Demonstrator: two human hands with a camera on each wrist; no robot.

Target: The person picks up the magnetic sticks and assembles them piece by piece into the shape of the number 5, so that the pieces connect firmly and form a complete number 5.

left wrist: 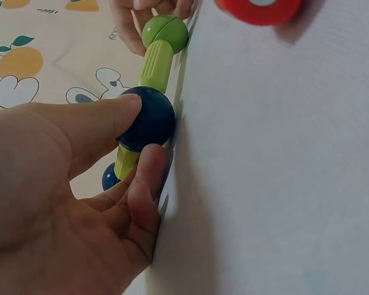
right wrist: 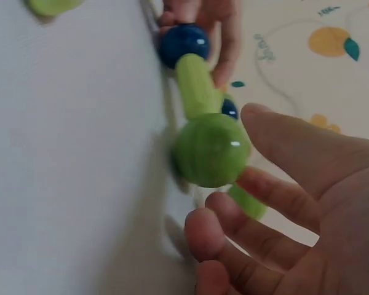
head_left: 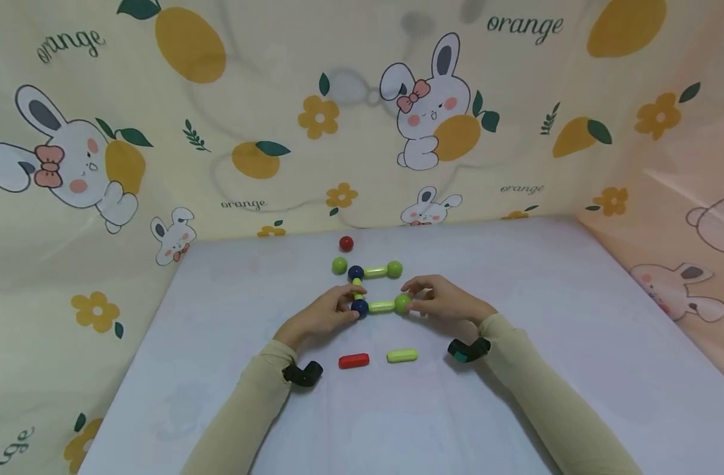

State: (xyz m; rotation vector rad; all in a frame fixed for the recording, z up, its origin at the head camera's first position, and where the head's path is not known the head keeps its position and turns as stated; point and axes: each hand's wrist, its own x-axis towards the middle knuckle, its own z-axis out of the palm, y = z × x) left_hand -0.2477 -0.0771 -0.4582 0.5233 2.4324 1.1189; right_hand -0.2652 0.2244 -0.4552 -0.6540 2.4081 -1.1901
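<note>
A person bends two bare hands to a toy frame of balls and sticks lying near the middle of a white table (head_left: pixel 219 330). The left hand (head_left: pixel 322 315) pinches the near blue ball (head_left: pixel 359 308) between thumb and fingers, a grip that appears meant to steady the corner where two sticks meet. Opposite, the right hand (head_left: pixel 444 299) curves loosely about the near green ball (head_left: pixel 403 303), fingers parted and relaxed; whether they press on it cannot be told. The near stick (head_left: pixel 382 307) joins those two balls, so the hands flank one side of the frame, likely to keep it in line. A side stick (head_left: pixel 357 284) runs back to the far blue ball (head_left: pixel 355 272), from which the far stick (head_left: pixel 375 271) reaches the far green ball (head_left: pixel 394 269), leaving the shape open at right. A loose green ball (head_left: pixel 339 266) and a red ball (head_left: pixel 346 243) sit behind; a red stick (head_left: pixel 353 361) and a yellow-green stick (head_left: pixel 402 356) lie in front, seemingly kept within easy reach.
</note>
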